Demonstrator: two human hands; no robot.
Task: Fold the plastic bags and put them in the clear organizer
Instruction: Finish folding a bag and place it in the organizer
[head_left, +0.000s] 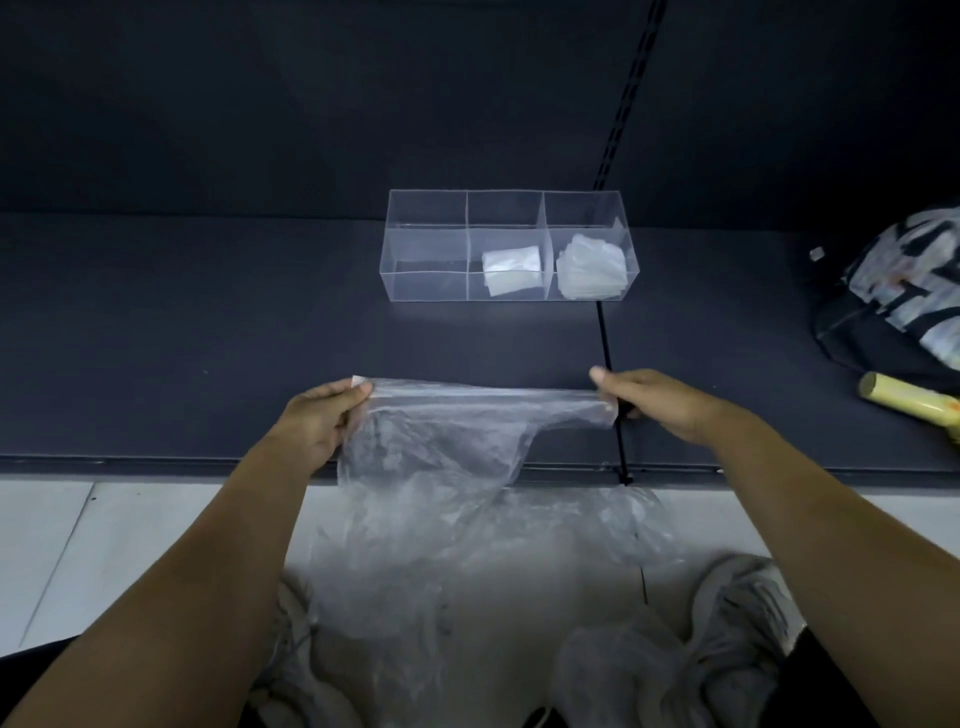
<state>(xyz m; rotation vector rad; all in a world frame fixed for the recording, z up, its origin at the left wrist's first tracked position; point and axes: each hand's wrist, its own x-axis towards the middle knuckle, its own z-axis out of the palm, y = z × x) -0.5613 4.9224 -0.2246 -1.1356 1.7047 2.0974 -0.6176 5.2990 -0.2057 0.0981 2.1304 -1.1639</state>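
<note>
The left hand (322, 415) and right hand (654, 402) each pinch one upper corner of the plastic bag (441, 457), its top edge taut above the dark shelf (208, 338). Beyond, the clear organizer (426, 260) holds a folded bag (511, 271) in its middle compartment and a folded stack (592, 270) in its right.

Thin crinkled plastic bag (436, 452), matt dark shelf (208, 332)

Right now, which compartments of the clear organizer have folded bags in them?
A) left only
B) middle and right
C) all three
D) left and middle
B: in the clear organizer, one folded bag lies in the middle compartment and a pile of folded bags fills the right one, while the left compartment shows none.
</note>
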